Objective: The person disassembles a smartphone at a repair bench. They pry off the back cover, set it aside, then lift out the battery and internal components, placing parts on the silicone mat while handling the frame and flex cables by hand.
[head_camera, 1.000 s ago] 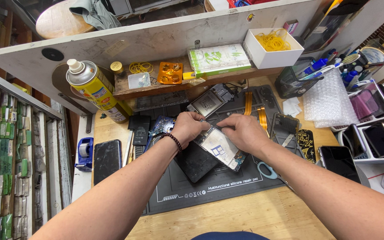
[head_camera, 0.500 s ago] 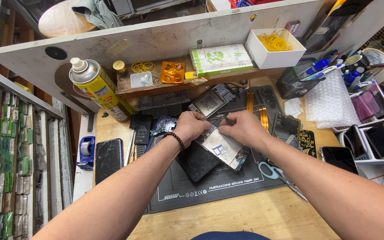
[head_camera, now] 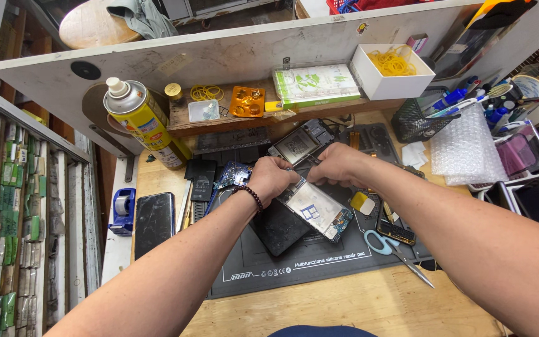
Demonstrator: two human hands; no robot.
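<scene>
Silver-backed opened phone (head_camera: 317,211), circuit boards showing, lies tilted on dark repair mat (head_camera: 319,265), mid-bench. Both hands pinch its top end: left hand (head_camera: 272,178), w/ bead bracelet, fingers curled tight on upper-left corner; right hand (head_camera: 339,165) closed on top edge, fingertips meeting left's. Black back panel (head_camera: 279,226) lies under/beside phone. Blue-handled scissors (head_camera: 393,248) just right on mat. Dark phone (head_camera: 154,215) & blue tape dispenser (head_camera: 122,211) to left. Yellow spray can (head_camera: 145,123) at back-left; white box w/ rubber bands (head_camera: 392,72) on shelf, bubble wrap (head_camera: 466,150) far right.
</scene>
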